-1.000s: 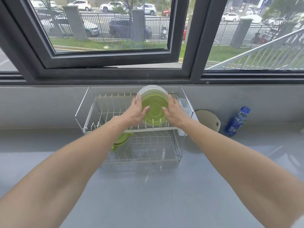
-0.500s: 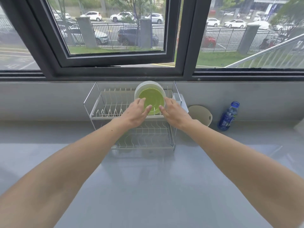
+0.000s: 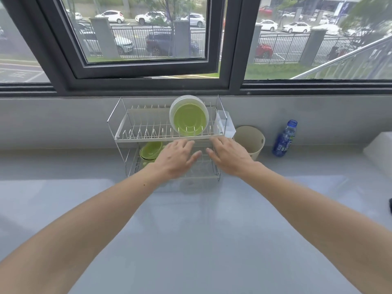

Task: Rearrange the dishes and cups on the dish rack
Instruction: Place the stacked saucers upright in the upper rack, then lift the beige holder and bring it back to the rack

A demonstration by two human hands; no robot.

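Both hands empty, fingers loosely spread: left hand (image 3: 177,159) and right hand (image 3: 229,157) hover side by side in front of the lower tier of the two-tier wire dish rack (image 3: 127,136), grasping nothing. Upper tier, right end: green plate (image 3: 189,119) stands on edge in the slots, with white plates (image 3: 176,107) stacked upright directly behind it; lower tier, left side: green cup (image 3: 151,150) lying tilted. On the grey counter (image 3: 191,230) right of the rack: beige bucket (image 3: 251,141), then blue bottle (image 3: 284,139).
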